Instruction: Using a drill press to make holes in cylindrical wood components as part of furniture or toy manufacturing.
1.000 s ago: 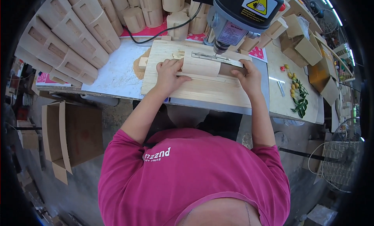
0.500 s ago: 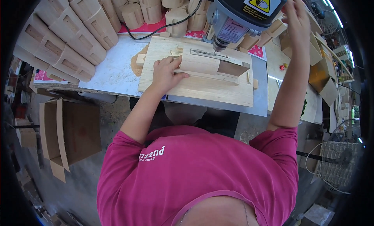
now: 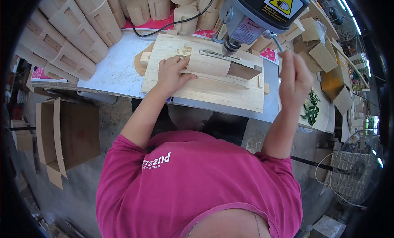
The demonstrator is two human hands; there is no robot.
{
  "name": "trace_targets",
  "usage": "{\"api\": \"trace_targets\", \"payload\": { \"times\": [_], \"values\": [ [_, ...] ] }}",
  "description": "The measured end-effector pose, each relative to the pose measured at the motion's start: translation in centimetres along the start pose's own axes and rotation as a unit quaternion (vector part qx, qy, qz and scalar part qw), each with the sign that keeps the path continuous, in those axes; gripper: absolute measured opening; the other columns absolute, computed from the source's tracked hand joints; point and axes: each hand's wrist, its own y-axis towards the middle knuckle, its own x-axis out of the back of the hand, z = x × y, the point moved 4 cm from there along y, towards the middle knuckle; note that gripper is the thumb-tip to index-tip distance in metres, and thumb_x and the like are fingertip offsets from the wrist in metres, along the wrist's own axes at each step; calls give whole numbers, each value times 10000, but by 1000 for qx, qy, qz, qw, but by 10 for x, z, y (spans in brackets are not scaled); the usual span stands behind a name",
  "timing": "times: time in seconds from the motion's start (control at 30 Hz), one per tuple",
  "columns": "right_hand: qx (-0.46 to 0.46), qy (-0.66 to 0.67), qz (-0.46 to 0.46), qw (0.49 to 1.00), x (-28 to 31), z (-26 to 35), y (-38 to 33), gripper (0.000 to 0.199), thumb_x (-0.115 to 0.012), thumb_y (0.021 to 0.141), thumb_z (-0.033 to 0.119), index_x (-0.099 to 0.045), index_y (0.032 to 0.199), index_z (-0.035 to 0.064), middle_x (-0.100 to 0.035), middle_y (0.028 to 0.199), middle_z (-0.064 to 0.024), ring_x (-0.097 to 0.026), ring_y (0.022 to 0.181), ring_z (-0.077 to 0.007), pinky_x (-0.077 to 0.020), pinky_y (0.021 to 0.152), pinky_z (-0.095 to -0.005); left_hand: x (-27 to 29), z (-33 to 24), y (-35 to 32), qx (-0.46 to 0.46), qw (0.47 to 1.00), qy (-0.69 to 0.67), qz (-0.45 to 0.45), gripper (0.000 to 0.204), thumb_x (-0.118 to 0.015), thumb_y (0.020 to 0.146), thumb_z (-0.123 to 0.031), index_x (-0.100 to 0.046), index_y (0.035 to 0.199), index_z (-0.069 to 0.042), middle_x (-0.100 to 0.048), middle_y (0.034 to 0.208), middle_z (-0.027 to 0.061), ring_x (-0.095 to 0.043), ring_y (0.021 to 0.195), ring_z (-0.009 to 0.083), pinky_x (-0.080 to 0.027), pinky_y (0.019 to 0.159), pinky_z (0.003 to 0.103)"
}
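I am seeing a pale, round-faced wooden block (image 3: 209, 66) lying on a flat, pale wooden board (image 3: 197, 87) beneath a top-cropped grey-and-black drill press (image 3: 246, 29), while the left hand (image 3: 170, 76) is touching its left end, pinching or not I cannot tell, and the right hand (image 3: 294, 79) is clasping a slim metal lever (image 3: 278, 44), hiding its end.

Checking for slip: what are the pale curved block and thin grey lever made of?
Pale curved block: looks like bare, smooth wood, being tan without gloss. Thin grey lever at the right hand: probably smooth metal, given its faint sheen.
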Motion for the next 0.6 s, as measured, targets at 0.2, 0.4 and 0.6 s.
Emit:
{"api": "trace_targets", "payload": {
  "times": [0.2,0.4,0.6],
  "values": [
    [-2,110,-42,993,-47,-41,-54,128,-584,844,77,-582,752,-12,-467,579,-77,-423,495,-159,-329,461,-280,0,0,1,-1,1000,8,5,606,-748,588,-394,-583,1118,-150,-520,774,14,-526,787,195,-295,698,343],
    [81,125,-97,984,-63,-53,-57,79,-565,844,45,-590,809,-21,-509,638,-92,-455,523,-167,-332,450,-279,-2,-3,3,-6,1000,6,4,596,-745,593,-394,-589,1108,-138,-519,774,19,-527,785,198,-295,697,344],
    [106,64,-117,985,-24,-26,-27,197,-589,818,76,-534,636,23,-435,514,-69,-406,432,-163,-309,424,-276,-1,1,-1,-4,1000,15,-3,595,-741,598,-403,-591,1112,-144,-525,780,21,-529,783,198,-289,708,352]
  ]
}}
